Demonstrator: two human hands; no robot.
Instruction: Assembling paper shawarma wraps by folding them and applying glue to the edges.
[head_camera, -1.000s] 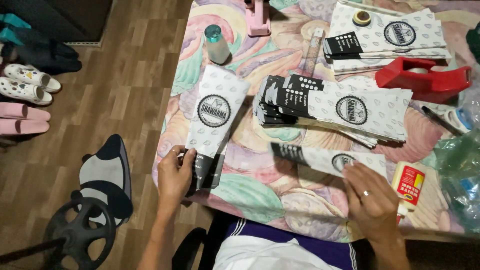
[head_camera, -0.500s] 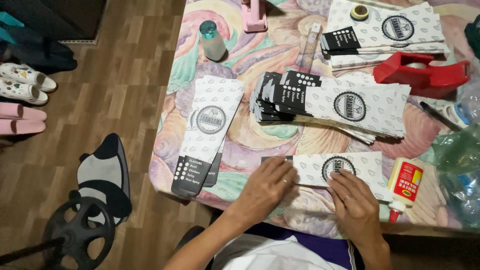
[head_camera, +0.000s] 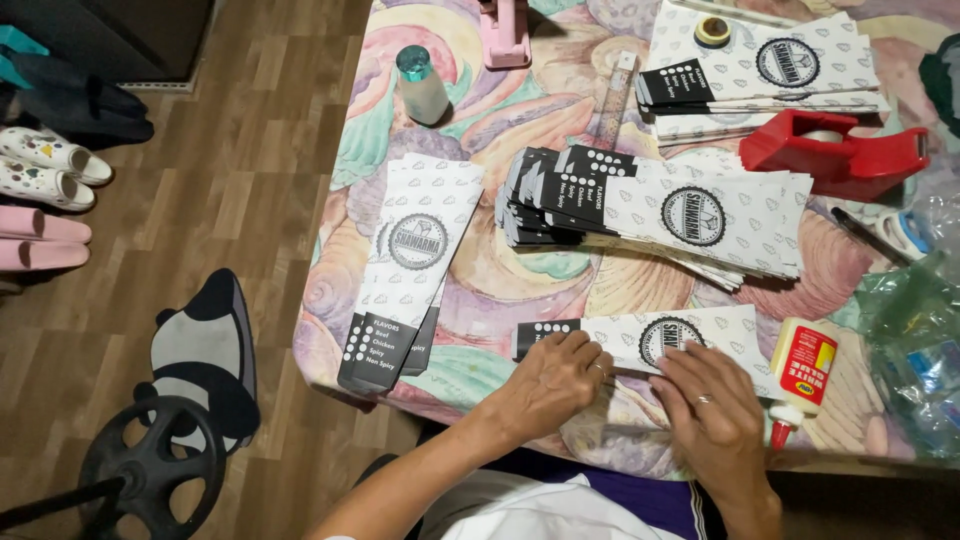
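Paper sleeve (head_camera: 650, 340), white with black end, is being pressed flat at the table's (head_camera: 520, 280) near edge by left hand (head_camera: 548, 385) and right hand (head_camera: 712, 420), fingers spread; glue bottle (head_camera: 798, 372) just beside.

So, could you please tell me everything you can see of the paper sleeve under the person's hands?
The white printed paper sleeve lies flat near the table's front edge, long side across. It has a black end on the left, a round black emblem mid-way and a faint repeating pattern. The left hand and right hand press on its near edge.
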